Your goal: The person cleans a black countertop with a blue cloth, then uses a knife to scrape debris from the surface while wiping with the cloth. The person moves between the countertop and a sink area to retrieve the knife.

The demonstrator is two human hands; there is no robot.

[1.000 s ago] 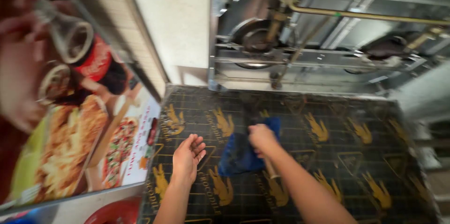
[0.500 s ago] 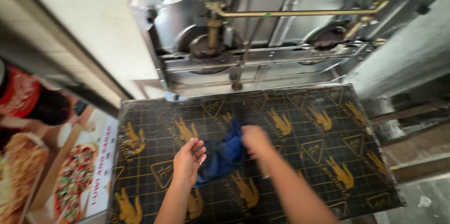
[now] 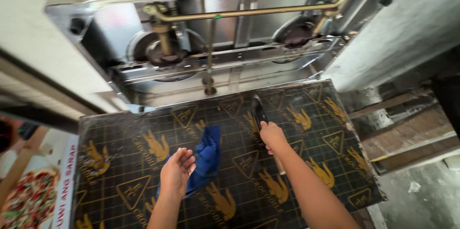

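Since half a second ago the right hand (image 3: 272, 135) left the blue cloth (image 3: 206, 157) and now its fingers are closed on a knife (image 3: 259, 114) pointing to 12 o'clock, while the left hand (image 3: 176, 174) hovers with spread fingers over the cloth on the black mat (image 3: 316, 128).

Right hand (image 3: 272, 136) gripping knife (image 3: 259, 112), blade flat on black-gold mat (image 3: 335, 162). Left hand (image 3: 176, 174) open over blue cloth (image 3: 207, 154). Upturned gas stove (image 3: 215, 32) behind, burners & brass pipe showing.

Pale wall (image 3: 28, 42), concrete floor (image 3: 421, 200)

One head camera looks steeply down, close over a black patterned mat (image 3: 311, 128).
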